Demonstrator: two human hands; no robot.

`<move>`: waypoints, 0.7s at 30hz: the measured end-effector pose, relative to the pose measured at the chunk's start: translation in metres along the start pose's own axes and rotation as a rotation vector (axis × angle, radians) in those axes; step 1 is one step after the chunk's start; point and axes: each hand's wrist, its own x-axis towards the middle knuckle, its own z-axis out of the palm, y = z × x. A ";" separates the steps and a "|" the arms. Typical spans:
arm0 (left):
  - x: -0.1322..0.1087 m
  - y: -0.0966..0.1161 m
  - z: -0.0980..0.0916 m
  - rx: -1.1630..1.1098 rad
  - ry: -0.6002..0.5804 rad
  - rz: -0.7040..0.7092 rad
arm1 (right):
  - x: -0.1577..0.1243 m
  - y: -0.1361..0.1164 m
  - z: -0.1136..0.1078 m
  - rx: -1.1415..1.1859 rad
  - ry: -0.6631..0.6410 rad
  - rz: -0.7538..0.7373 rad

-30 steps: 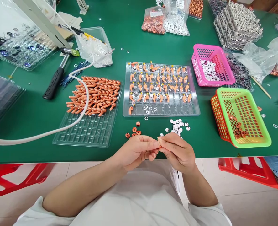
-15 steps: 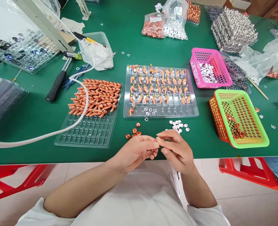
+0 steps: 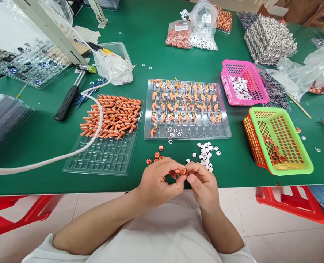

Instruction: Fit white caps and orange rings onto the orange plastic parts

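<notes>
Near the table's front edge, my left hand [image 3: 159, 179] pinches a small orange earbud-like shell [image 3: 181, 171] between thumb and fingers. My right hand [image 3: 204, 186] is closed at the shell's right end, with thumb and fingertips against it. Fingers partly hide the shell. Several round orange caps [image 3: 156, 155] lie just beyond my left hand. Beyond my right hand is a loose scatter of white discs [image 3: 205, 153]. Farther back, a clear compartment tray [image 3: 205, 131] holds rows of orange curved pieces, with white rings in its front part.
To the left, a tray [image 3: 96, 160] carries piled orange stems [image 3: 115, 117], with a white cable [image 3: 68, 157] crossing it. A hammer [image 3: 68, 96] lies beyond. At right stand a pink basket [image 3: 263, 93] of white discs and a green basket [image 3: 298, 153] with orange caps.
Both hands have turned and shifted slightly, so the orange shell between them now shows. More of the white discs are visible beyond my right hand.
</notes>
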 end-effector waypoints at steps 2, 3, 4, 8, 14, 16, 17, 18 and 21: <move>-0.001 -0.003 0.003 0.089 0.027 0.146 | 0.000 0.000 0.000 0.045 0.001 0.073; -0.002 -0.005 0.004 0.114 0.035 0.194 | 0.001 -0.001 -0.001 0.055 -0.001 0.104; -0.002 -0.006 0.005 0.134 0.043 0.229 | 0.002 -0.002 -0.002 0.062 -0.006 0.132; -0.003 -0.011 0.007 0.158 0.051 0.323 | 0.006 -0.006 -0.007 0.087 -0.042 0.186; -0.006 -0.014 0.006 0.090 0.011 0.371 | 0.008 -0.007 -0.009 0.115 -0.050 0.166; -0.006 -0.015 0.005 0.055 0.004 0.370 | 0.008 -0.006 -0.009 0.119 -0.055 0.169; -0.007 -0.015 0.004 0.039 -0.005 0.365 | 0.008 -0.006 -0.009 0.121 -0.059 0.176; -0.007 -0.016 0.004 0.034 -0.017 0.355 | 0.009 -0.006 -0.009 0.123 -0.067 0.187; -0.009 -0.017 0.001 0.058 -0.062 0.313 | 0.010 -0.007 -0.009 0.125 -0.105 0.223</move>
